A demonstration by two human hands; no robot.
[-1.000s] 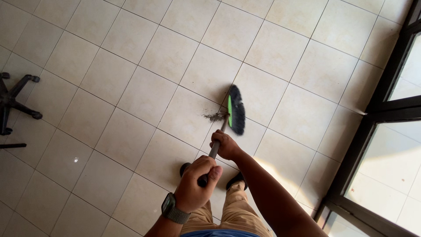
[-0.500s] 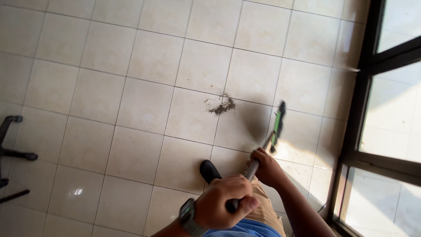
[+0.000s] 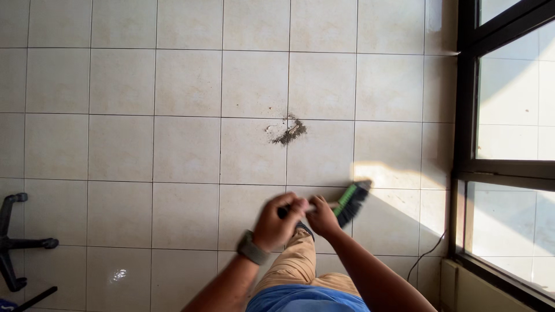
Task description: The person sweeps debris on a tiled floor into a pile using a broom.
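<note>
Both my hands grip the handle of a broom with a green head and black bristles (image 3: pixel 352 202). My left hand (image 3: pixel 277 222), with a watch on the wrist, holds the handle's upper end. My right hand (image 3: pixel 321 216) holds it lower down, close to the head. The broom head rests low over the beige tiled floor (image 3: pixel 185 150), right of my legs, and looks blurred. A small pile of dark dust (image 3: pixel 288 132) lies on a tile seam farther out, apart from the bristles.
A dark-framed glass door or window (image 3: pixel 465 167) runs along the right side. The black wheeled base of an office chair (image 3: pixel 14 242) stands at the lower left. A thin dark cable (image 3: pixel 425 254) lies near the door frame.
The broom swung from beside the dust pile to the right and back toward my feet. The view turned, so the window frame now stands upright on the right.
</note>
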